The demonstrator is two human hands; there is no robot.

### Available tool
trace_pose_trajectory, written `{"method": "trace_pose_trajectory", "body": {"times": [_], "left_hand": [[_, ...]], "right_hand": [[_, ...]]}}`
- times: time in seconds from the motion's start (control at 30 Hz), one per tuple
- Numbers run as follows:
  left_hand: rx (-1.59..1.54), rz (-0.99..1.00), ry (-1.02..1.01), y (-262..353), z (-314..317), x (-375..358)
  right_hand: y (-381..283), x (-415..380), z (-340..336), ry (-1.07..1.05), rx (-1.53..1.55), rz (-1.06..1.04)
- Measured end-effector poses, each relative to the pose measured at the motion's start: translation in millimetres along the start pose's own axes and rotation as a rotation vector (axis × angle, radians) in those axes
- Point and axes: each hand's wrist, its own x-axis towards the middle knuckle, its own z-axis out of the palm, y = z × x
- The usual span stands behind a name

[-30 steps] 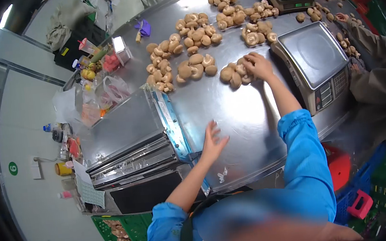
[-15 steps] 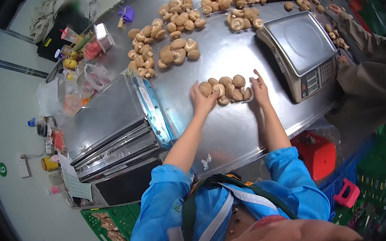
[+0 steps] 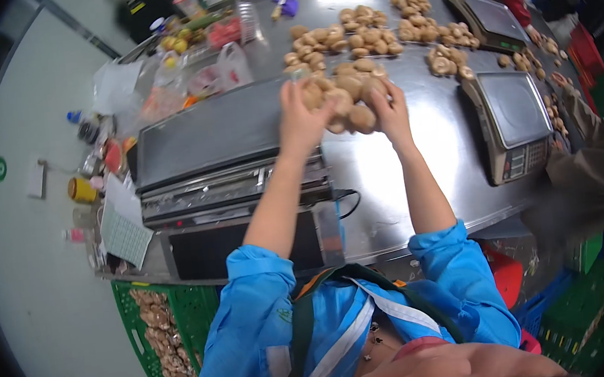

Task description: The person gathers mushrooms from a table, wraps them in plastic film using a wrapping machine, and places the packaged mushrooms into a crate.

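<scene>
While both hands cup a mushroom cluster [image 3: 343,99] at upper centre, left hand [image 3: 300,119] and right hand [image 3: 390,109] grip its sides; bare steel tabletop [image 3: 389,172] lies below, a scale [image 3: 512,118] right.

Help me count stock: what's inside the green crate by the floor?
Brown mushrooms fill the visible part of the green crate. The table edge and the blue sleeve cover its right side, so what's there is unseen.

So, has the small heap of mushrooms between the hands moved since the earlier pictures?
Yes. The heap of mushrooms is now cupped between both hands, away from the near scale and next to the wrapping machine.
</scene>
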Motion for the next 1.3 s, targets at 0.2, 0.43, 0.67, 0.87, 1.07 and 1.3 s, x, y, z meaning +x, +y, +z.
{"method": "trace_pose_trajectory", "body": {"times": [0.2,0.43,0.67,0.87,1.07,1.3], "left_hand": [[-0.038,-0.227,0.014,-143,-179,9],[-0.008,-0.467,0.160,-208,-228,10],[-0.459,-0.309,0.057,-224,-267,-10],[0.429,0.585,-0.546,-228,-417,-41],[0.796,1.140,-0.662,-247,-396,-39],[-0.324,0.110,-0.339,-191,-391,-36]], "right_hand": [[-30,-38,220,-0.182,-0.192,0.061],[-55,-74,307,-0.217,-0.535,0.147],[-53,-67,279,-0.202,-0.275,0.026],[-96,-72,148,-1.018,-0.899,-0.348],[-97,-78,160,-1.198,-0.984,-0.945],[-92,-107,166,-0.499,0.179,0.198]]}}
